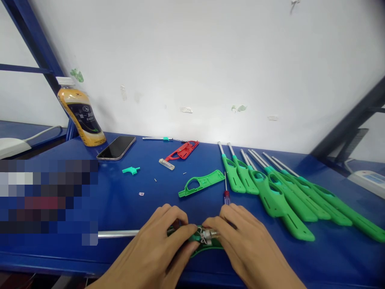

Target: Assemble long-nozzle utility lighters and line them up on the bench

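Note:
An opened green long-neck lighter (212, 244) lies at the table's front edge, its metal tube (118, 234) pointing left. My left hand (159, 245) is closed on its neck end, with thumb and index finger pinching around a teal part. The fingers of my right hand (243, 237) wrap the handle end, beside a clear and metal gas valve (207, 235); they hide much of the handle. Just beyond my hands are a loose green half-shell (203, 182) and a screwdriver (226, 196) with a red and clear handle.
Several green lighters (282, 192) lie at the right. Toward the back are a red half-shell (183, 150), a clear fuel tank (167, 163) and a thin metal tube (156, 138). A teal trigger (131, 170), a phone (117, 147) and a yellow bottle (81, 114) sit at the left.

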Action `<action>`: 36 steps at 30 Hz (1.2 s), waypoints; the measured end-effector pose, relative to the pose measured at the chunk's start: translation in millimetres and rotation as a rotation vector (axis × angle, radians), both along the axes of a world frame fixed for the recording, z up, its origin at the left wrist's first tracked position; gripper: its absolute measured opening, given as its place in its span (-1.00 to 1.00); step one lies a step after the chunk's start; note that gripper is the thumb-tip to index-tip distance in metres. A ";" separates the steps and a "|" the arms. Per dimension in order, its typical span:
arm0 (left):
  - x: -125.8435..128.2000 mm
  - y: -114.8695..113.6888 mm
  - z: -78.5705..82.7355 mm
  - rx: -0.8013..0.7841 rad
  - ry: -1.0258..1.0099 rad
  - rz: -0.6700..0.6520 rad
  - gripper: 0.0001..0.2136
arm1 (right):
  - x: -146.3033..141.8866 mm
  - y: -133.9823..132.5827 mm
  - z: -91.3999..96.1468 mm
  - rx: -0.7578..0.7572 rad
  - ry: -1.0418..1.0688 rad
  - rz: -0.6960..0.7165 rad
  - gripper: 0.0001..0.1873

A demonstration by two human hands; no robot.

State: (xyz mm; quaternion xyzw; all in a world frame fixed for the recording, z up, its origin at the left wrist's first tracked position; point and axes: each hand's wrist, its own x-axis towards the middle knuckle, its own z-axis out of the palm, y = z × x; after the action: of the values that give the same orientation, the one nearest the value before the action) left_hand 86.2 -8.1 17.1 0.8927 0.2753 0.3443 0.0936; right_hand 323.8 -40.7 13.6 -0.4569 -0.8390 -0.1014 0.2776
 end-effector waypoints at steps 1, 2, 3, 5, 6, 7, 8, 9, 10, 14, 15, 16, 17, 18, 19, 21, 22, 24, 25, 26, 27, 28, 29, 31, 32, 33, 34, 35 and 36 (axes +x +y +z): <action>-0.2 -0.1 0.1 0.005 -0.008 -0.002 -0.81 | 0.4 -0.6 0.2 -0.021 -0.007 0.002 -0.67; -0.5 -0.2 0.2 0.006 -0.013 -0.003 -0.81 | 0.9 -1.1 0.4 -0.033 -0.012 0.007 -0.67; -0.7 -0.3 0.5 0.004 -0.012 -0.005 -0.81 | 1.5 -1.7 0.4 -0.040 -0.016 0.010 -0.66; -1.0 -0.2 1.8 -0.005 -0.004 -0.002 -0.81 | 2.4 -2.4 -0.2 -0.028 -0.018 0.014 -0.66; -1.1 0.0 2.7 -0.012 0.001 0.001 -0.80 | 2.6 -2.6 -0.8 -0.020 -0.018 0.014 -0.66; -1.1 0.4 3.8 -0.021 0.004 0.004 -0.80 | 2.6 -2.7 -1.4 -0.003 -0.014 0.014 -0.66; -0.9 0.8 4.8 -0.030 0.009 0.008 -0.80 | 2.4 -2.7 -2.0 0.013 -0.012 0.012 -0.65; -0.7 1.3 5.5 -0.038 0.012 0.008 -0.79 | 2.0 -2.6 -2.5 0.029 -0.011 0.008 -0.65; -0.3 1.8 5.9 -0.046 0.014 0.009 -0.79 | 1.5 -2.5 -2.8 0.045 -0.010 0.002 -0.64; 0.7 2.7 4.5 -0.052 0.003 0.006 -0.79 | -1.1 -1.9 -2.4 0.070 -0.010 -0.020 -0.62; 0.7 2.6 4.1 -0.053 -0.001 0.005 -0.79 | -1.5 -1.9 -2.2 0.072 -0.009 -0.023 -0.62; 0.4 2.4 3.8 -0.056 -0.004 0.005 -0.79 | -1.7 -1.9 -2.1 0.070 -0.009 -0.024 -0.62; 0.1 2.0 3.8 -0.061 -0.004 0.003 -0.78 | -1.7 -1.9 -2.0 0.065 -0.007 -0.025 -0.62; -0.3 1.5 4.0 -0.066 -0.004 0.001 -0.78 | -1.5 -2.0 -2.0 0.057 -0.003 -0.024 -0.62; -0.7 1.0 4.3 -0.069 -0.006 0.000 -0.78 | -1.3 -2.1 -2.1 0.049 0.001 -0.021 -0.63; -1.2 -0.1 5.2 -0.078 -0.011 -0.001 -0.77 | -0.8 -2.6 -2.0 0.037 0.006 -0.020 -0.63; -1.4 -0.5 5.6 -0.080 -0.014 -0.002 -0.77 | -0.5 -2.8 -1.9 0.037 0.009 -0.021 -0.63; -1.5 -0.9 5.7 -0.075 -0.016 -0.002 -0.76 | -0.2 -3.3 -1.5 0.038 0.010 -0.021 -0.62; -1.5 -0.8 5.5 -0.064 -0.017 -0.003 -0.76 | -0.2 -3.6 -1.2 0.039 0.008 -0.022 -0.62; -1.5 -0.5 5.2 -0.051 -0.016 -0.003 -0.76 | -0.2 -3.8 -0.8 0.039 0.006 -0.020 -0.61; -1.4 -0.1 4.8 -0.038 -0.017 -0.002 -0.76 | -0.3 -4.0 -0.5 0.044 0.007 -0.020 -0.61; -1.4 0.3 4.4 -0.032 -0.013 -0.001 -0.76 | -0.4 -4.1 -0.2 0.046 0.010 -0.021 -0.60; -1.2 0.8 4.1 -0.026 -0.014 0.000 -0.76 | -0.6 -4.2 0.0 0.049 0.015 -0.026 -0.59; -0.9 1.6 3.7 -0.031 -0.013 0.001 -0.77 | -1.4 -4.1 0.2 0.052 0.028 -0.038 -0.58; -0.6 1.8 3.7 -0.036 -0.013 0.002 -0.78 | -1.8 -3.9 0.2 0.053 0.035 -0.045 -0.58; -0.3 1.9 3.8 -0.036 -0.013 0.000 -0.77 | -2.3 -3.8 0.2 0.054 0.039 -0.048 -0.58; -0.1 1.9 3.9 -0.038 -0.010 -0.002 -0.77 | -2.7 -3.7 0.1 0.052 0.039 -0.048 -0.59; 0.1 1.8 4.0 -0.039 -0.009 -0.004 -0.77 | -3.1 -3.7 0.1 0.054 0.040 -0.049 -0.60; 0.1 1.7 4.1 -0.041 -0.007 -0.006 -0.77 | -3.4 -3.8 0.0 0.055 0.040 -0.049 -0.60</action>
State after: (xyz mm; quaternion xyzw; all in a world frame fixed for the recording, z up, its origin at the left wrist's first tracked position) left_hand 86.3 -6.4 21.2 0.8903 0.2792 0.3412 0.1141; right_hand 320.4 -44.5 13.5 -0.4716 -0.8186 -0.1222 0.3043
